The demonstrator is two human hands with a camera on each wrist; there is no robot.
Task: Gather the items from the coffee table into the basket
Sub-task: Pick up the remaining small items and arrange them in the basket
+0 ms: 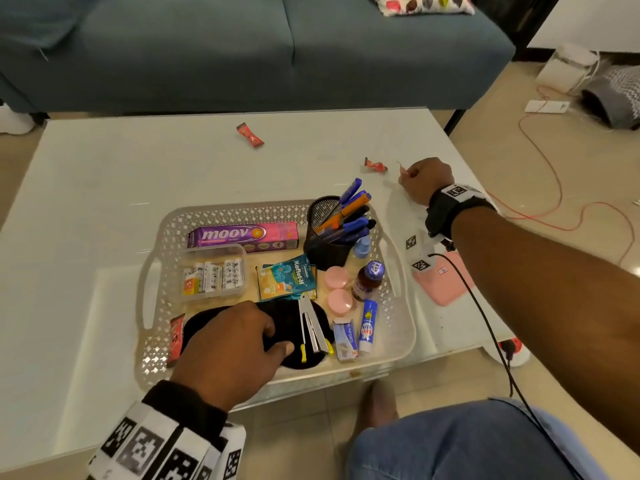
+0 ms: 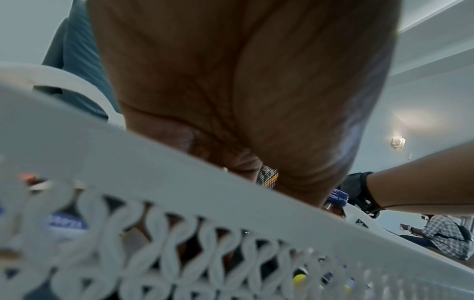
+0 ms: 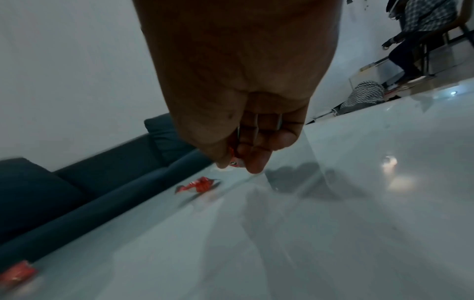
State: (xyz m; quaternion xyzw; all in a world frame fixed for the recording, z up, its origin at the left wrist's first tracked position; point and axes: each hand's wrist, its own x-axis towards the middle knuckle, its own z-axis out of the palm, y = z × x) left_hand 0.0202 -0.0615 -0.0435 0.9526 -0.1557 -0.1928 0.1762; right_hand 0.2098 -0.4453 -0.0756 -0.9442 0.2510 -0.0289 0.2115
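Observation:
A white lattice basket (image 1: 242,211) stands at the near middle of the white coffee table (image 1: 86,188); it holds a pen cup, a Moov box, sachets, bottles, a stapler and a black cloth (image 1: 294,358). My left hand (image 1: 277,336) rests on that cloth with loosely bent fingers, and I see nothing in it. The left wrist view shows only the palm above the basket rim (image 2: 231,194). At the table's right, my right hand (image 1: 407,176) pinches a red candy wrapper (image 3: 233,160) between thumb and fingers. Two more red candies (image 1: 375,165) (image 1: 250,134) lie loose farther left.
A pink pad (image 1: 446,282) with marker tags lies on the table right of the basket. A blue sofa (image 1: 242,46) runs behind the table. A red wire (image 1: 554,188) trails on the floor at the right. My knee (image 1: 467,445) is near the front edge.

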